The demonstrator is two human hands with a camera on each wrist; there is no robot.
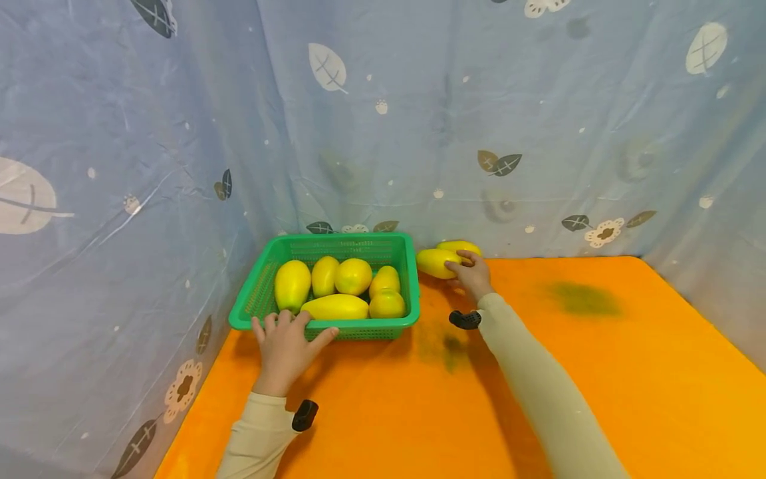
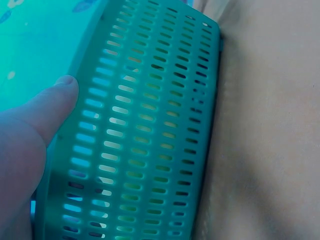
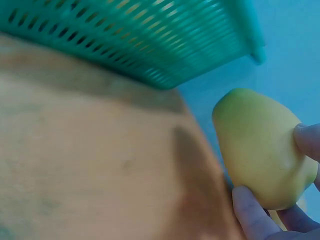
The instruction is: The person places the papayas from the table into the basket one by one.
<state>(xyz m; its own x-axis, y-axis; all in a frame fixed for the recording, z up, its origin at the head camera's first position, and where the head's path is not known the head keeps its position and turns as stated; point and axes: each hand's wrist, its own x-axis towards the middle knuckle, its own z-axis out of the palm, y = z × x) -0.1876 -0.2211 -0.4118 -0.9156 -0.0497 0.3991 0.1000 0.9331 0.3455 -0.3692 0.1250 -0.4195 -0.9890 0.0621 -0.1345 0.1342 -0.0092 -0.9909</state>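
A green plastic basket [image 1: 410, 279] stands at the back left of the orange surface, with several yellow mangoes [image 1: 353, 276] lying in it. My left hand [image 1: 288, 349] holds the basket's front rim near its left corner, fingers over the edge. In the left wrist view, the thumb [image 2: 62, 95] lies along the rim beside the slotted wall. To the right of the basket, my right hand [image 1: 475, 274] grips a yellow mango [image 1: 435, 263] between thumb and fingers. The right wrist view shows this mango [image 3: 260, 150] with a greenish end, apart from the basket. Another mango [image 1: 457, 246] lies just behind it.
A blue leaf-patterned curtain [image 1: 389, 133] hangs behind and at both sides, close to the basket's back and left. The orange cloth [image 1: 383, 399] covers the table, with a dark green stain [image 1: 583, 299] on its right part.
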